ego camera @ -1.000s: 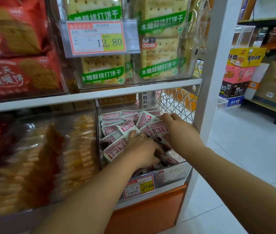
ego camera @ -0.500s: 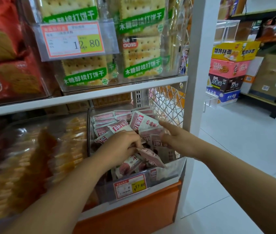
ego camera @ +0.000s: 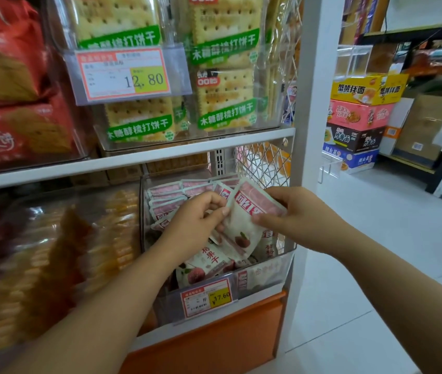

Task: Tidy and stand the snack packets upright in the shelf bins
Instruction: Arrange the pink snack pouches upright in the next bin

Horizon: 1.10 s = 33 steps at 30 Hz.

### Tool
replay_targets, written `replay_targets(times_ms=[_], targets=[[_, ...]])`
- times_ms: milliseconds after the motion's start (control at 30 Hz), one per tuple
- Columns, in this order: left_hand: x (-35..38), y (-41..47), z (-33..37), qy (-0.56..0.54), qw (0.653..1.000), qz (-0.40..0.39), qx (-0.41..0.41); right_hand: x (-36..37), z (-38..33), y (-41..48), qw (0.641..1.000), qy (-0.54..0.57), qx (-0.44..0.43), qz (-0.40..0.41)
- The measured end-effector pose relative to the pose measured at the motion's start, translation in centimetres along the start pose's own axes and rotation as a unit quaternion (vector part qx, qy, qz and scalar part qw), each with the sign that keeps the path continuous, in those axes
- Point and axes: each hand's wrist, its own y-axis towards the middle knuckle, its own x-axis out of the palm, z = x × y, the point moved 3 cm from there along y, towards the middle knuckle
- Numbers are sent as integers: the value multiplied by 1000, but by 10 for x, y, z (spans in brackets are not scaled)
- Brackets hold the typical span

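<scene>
A clear plastic shelf bin [ego camera: 286, 261] on the lower shelf holds several small pink-and-white snack packets. A row of packets [ego camera: 171, 191] stands upright at the back left of the bin. Other packets [ego camera: 206, 263] lie tumbled at the front. One packet [ego camera: 244, 228] is lifted above the bin, tilted, with both hands on it. My left hand [ego camera: 195, 222] pinches its left edge. My right hand [ego camera: 295, 217] grips its right side near the top.
The upper shelf carries clear bins of green-labelled cracker packs [ego camera: 225, 76] and red biscuit bags [ego camera: 12, 90]. A bin of orange snacks [ego camera: 60, 255] sits left of the packet bin. A white shelf post [ego camera: 314, 103] stands to the right. Stacked noodle cartons [ego camera: 360, 122] stand across the aisle.
Both hands have come up out of the packet pile. They now hold one packet raised between them, where before they were pressing and sorting packets inside the bin.
</scene>
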Motion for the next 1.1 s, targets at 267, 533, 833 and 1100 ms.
replay_targets(times_ms=[267, 533, 833, 1100], targets=[[13, -14, 25, 61, 994, -86, 36, -2, 11, 4, 982, 121, 79, 119], [10, -7, 12, -68, 997, -29, -35, -6, -1, 1, 951, 293, 94, 33], [3, -6, 15, -88, 988, -118, -41, -15, -4, 2, 992, -86, 7, 94], [-40, 16, -30, 272, 945, 111, -145, -23, 3, 0, 979, -151, 42, 128]])
